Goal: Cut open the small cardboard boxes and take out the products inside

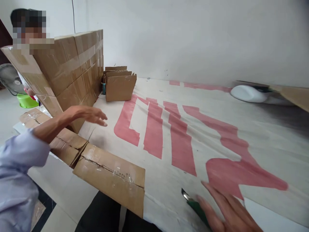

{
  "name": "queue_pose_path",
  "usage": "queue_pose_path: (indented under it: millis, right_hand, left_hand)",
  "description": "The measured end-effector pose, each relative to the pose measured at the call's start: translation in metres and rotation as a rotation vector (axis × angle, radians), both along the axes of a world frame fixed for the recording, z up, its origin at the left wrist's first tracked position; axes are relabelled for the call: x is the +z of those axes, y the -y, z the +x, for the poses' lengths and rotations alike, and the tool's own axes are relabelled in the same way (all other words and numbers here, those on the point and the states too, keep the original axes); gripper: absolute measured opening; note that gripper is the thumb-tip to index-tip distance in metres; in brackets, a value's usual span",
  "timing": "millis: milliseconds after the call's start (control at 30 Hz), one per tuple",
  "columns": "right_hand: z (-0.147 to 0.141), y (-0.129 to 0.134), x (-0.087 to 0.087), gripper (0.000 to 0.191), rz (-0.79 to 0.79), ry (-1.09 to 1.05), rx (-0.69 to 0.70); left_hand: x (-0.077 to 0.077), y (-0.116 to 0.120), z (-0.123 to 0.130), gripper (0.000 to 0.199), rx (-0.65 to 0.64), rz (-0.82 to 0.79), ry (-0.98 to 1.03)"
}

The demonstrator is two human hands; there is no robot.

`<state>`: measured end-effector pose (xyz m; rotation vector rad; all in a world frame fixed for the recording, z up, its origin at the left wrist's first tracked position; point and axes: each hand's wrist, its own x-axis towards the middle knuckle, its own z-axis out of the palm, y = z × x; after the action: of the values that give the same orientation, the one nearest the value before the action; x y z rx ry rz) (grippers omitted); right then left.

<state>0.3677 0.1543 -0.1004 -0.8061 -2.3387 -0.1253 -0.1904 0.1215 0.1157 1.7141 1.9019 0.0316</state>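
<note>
My left hand [95, 116] hovers over the left part of the cloth, fingers loosely stretched and apart, with nothing in it. At the lower right, my right hand [229, 209] is slightly blurred, its fingers extended. Just beside its thumb lies a utility knife [196, 209] with a green handle and its blade out. Whether the thumb touches the handle I cannot tell. In front of me, a taped cardboard box [111, 174] with a torn top seam sits at the near edge. The white cloth [154, 177] with large red markings covers the table.
Sealed cartons [70, 64] form a stacked wall on the left, with a person [30, 29] behind it. Folded cardboard pieces [120, 87] stand by the back wall. A white rounded object [249, 93] and a cardboard flap [292, 95] are at right. A fan [11, 79] stands far left.
</note>
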Motion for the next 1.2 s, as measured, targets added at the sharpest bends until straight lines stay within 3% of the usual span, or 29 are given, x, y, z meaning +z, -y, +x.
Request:
queue_pose_path:
  millis: [100, 200, 300, 367, 433, 500, 633, 767, 900, 1033, 1133, 1200]
  right_hand:
    - [-0.08, -0.041, 0.036, 0.046, -0.062, -0.025, 0.12]
    - [-0.182, -0.084, 0.059, 0.051, -0.237, 0.075, 0.268]
    - [-0.281, -0.112, 0.065, 0.055, -0.416, 0.254, 0.379]
    - [-0.332, -0.122, 0.062, 0.056, -0.455, 0.331, 0.411]
    - [-0.362, -0.126, 0.055, 0.054, -0.464, 0.362, 0.449]
    - [-0.37, -0.126, 0.049, 0.052, -0.467, 0.365, 0.472]
    - [-0.328, -0.113, 0.047, 0.051, -0.477, 0.332, 0.439]
    - [-0.243, -0.088, 0.063, 0.048, -0.468, 0.251, 0.345]
    - [-0.147, -0.058, 0.068, 0.052, -0.399, 0.165, 0.141]
    - [-0.048, -0.022, 0.038, 0.056, -0.398, 0.126, -0.051]
    - [0.012, 0.006, 0.002, 0.07, -0.39, 0.083, -0.15]
    - [0.04, 0.022, -0.019, 0.074, -0.365, 0.073, -0.211]
  left_hand:
    - [0.002, 0.086, 0.002, 0.066, 0.009, 0.029, -0.005]
    - [-0.022, 0.138, 0.002, 0.061, -0.016, 0.148, -0.065]
    - [-0.045, 0.149, 0.003, 0.059, -0.019, 0.221, -0.142]
    - [-0.053, 0.146, 0.004, 0.057, -0.034, 0.243, -0.172]
    - [-0.056, 0.143, 0.004, 0.055, -0.054, 0.263, -0.187]
    - [-0.057, 0.144, 0.004, 0.056, -0.071, 0.304, -0.196]
    - [-0.057, 0.146, 0.006, 0.065, -0.114, 0.363, -0.195]
    - [-0.058, 0.146, 0.007, 0.064, -0.104, 0.394, -0.174]
    - [-0.055, 0.15, 0.0, 0.06, -0.084, 0.445, -0.114]
    - [-0.042, 0.167, 0.0, 0.078, -0.159, 0.525, 0.046]
    - [-0.035, 0.183, 0.019, 0.116, -0.289, 0.449, 0.093]
    - [-0.034, 0.19, 0.038, 0.121, -0.324, 0.398, 0.021]
